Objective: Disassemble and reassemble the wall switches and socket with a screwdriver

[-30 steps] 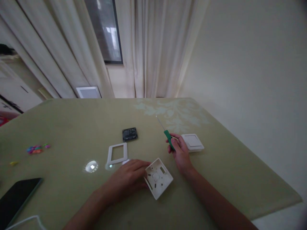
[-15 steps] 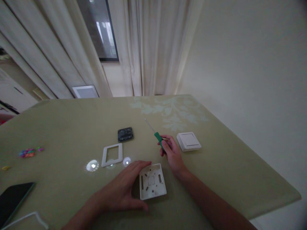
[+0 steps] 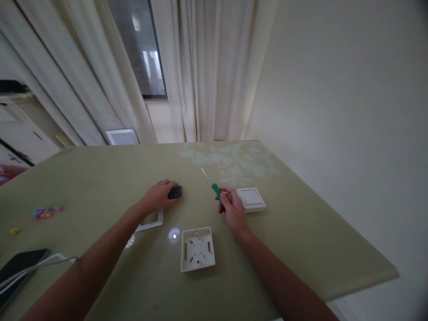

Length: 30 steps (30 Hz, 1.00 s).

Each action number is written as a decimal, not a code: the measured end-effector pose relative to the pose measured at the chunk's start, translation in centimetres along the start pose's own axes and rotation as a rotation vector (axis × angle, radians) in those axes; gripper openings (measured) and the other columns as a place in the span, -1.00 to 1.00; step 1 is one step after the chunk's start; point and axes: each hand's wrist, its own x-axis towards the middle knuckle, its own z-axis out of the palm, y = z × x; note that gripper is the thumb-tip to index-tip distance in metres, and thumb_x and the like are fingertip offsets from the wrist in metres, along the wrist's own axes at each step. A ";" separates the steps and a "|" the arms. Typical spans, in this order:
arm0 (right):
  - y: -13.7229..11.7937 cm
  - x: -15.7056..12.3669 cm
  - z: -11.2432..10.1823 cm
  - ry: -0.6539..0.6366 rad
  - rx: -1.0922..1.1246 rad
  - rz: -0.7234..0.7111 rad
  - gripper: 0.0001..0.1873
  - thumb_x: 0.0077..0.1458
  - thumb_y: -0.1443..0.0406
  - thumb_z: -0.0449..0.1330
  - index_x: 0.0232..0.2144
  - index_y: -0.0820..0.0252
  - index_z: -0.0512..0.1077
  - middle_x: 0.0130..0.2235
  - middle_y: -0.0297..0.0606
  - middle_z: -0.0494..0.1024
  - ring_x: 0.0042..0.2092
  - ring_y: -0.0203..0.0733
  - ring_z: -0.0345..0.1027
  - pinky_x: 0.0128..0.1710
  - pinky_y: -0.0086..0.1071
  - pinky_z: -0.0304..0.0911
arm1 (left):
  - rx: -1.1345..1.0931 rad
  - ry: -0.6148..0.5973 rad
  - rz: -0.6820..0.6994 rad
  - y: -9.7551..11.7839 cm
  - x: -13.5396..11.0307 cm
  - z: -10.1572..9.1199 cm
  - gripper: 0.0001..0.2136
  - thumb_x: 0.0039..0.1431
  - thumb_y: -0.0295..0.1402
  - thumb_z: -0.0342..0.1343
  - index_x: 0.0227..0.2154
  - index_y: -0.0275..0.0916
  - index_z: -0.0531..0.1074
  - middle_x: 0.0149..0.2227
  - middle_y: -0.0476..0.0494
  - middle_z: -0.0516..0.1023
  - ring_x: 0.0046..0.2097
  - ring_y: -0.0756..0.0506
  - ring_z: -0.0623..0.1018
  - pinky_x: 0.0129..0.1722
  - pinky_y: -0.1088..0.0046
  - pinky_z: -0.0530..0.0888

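Note:
My left hand (image 3: 159,196) reaches over the table and closes round the black switch module (image 3: 174,192), thumb on its near side and fingers on its far side. Part of the module is hidden under the hand. Below that hand lies a white frame (image 3: 152,224), partly covered by my wrist. A green-handled screwdriver (image 3: 216,190) is gripped in my right hand (image 3: 232,208), its thin shaft pointing up and left. Nearest to me sits an open white mounting box (image 3: 198,249), untouched. Just right of my right hand stands an assembled white wall switch (image 3: 250,199).
A dark tablet-like device (image 3: 20,269) lies at the left edge, with a white cable (image 3: 36,264) across it. Small colourful pieces (image 3: 45,212) and a yellow bit (image 3: 15,231) are at far left. Curtains (image 3: 207,67) hang behind the table, and a wall (image 3: 341,111) rises at right.
My left hand has left the side of the white mounting box and moved forward and left onto the black switch module. The right hand still holds the screwdriver. The camera view has shifted slightly.

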 end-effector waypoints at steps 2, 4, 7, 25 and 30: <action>-0.1 0.1 -0.1 0.012 0.011 -0.006 -0.51 0.13 -0.06 0.34 -0.08 0.16 0.50 -0.31 -0.33 0.58 -0.50 -0.34 0.30 -0.50 -0.41 0.18 | -0.039 0.009 0.015 0.6 0.2 -0.1 -0.61 0.05 -0.24 0.32 -0.03 -0.20 0.61 0.00 -0.34 0.65 0.08 -0.40 0.62 0.21 0.05 0.46; -0.3 0.2 -0.1 0.021 0.021 -0.007 -0.52 0.14 -0.05 0.34 -0.08 0.16 0.50 -0.30 -0.32 0.59 -0.50 -0.34 0.30 -0.50 -0.41 0.17 | -0.105 0.031 0.014 1.3 0.2 -0.5 -0.71 0.06 -0.20 0.31 -0.16 -0.18 0.62 -0.09 -0.31 0.66 0.01 -0.40 0.63 0.15 0.05 0.47; -0.5 0.1 -0.1 0.025 0.038 -0.004 -0.53 0.14 -0.05 0.34 -0.08 0.15 0.51 -0.30 -0.32 0.59 -0.50 -0.34 0.30 -0.50 -0.41 0.17 | -0.257 0.087 -0.022 2.8 -0.6 -1.1 -0.67 0.19 -0.02 0.23 -0.22 -0.18 0.60 -0.23 -0.24 0.65 -0.10 -0.35 0.63 0.04 0.08 0.52; -3.7 -3.6 0.6 -0.296 0.287 0.154 -0.59 0.13 0.22 0.40 0.04 0.00 0.51 -0.29 -0.44 0.38 -0.43 -0.36 0.26 -0.46 -0.44 0.22 | -1.694 0.034 -0.546 11.8 -13.4 4.1 -0.28 0.08 0.20 0.40 0.15 -0.21 0.52 -0.13 -0.29 0.72 -0.17 -0.32 0.72 -0.34 0.32 0.64; -5.5 -4.6 -0.2 -0.634 -0.063 0.136 -0.29 -0.05 0.12 0.62 0.12 -0.01 0.48 -0.26 -0.42 0.41 -0.33 -0.27 0.32 -0.34 -0.40 0.32 | -1.749 -0.012 -0.563 11.8 -13.5 4.1 -0.33 0.20 0.16 0.32 0.19 -0.21 0.48 -0.06 -0.35 0.75 -0.08 -0.39 0.73 -0.25 0.22 0.66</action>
